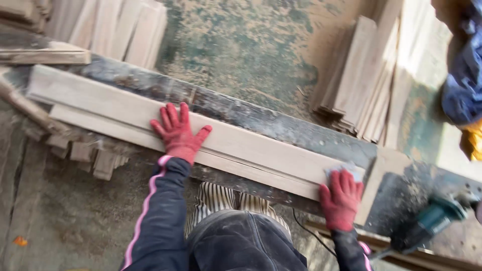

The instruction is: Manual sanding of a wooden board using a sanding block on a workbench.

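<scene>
Head view: looking down on a workbench (281,128) running from upper left to lower right, dusty and dark along its far edge.
Work in hand: sanding a long pale wooden board (165,118) lying lengthwise along the workbench, near its front edge.
Left hand (176,133): wearing a red glove, pressing flat on the board near its middle, fingers spread apart, nothing clamped.
Right hand (341,199): wearing a red glove, fingers together and bearing down on a small pale sanding pad (346,171) at the board's right end.
Board seating: resting on a second, similar board (100,130) showing below it toward the front edge; both appearing flush and parallel.
Doing the step well: keeping the left palm weighted so the board is not sliding; running the pad along the grain with even pressure; easing off at the end to avoid rounding the corner.
Power tool (432,221): teal-bodied grinder or sander lying off the right end of the workbench, cord trailing toward the front.
Stock nearby: stacked wooden slats (361,85) beyond the far edge at right; more slats (120,30) at upper left; short offcuts (95,155) under the left end.
Other person: blue garment (464,75) showing at the right edge.
Packages, labels, signs: none showing anywhere in view.
</scene>
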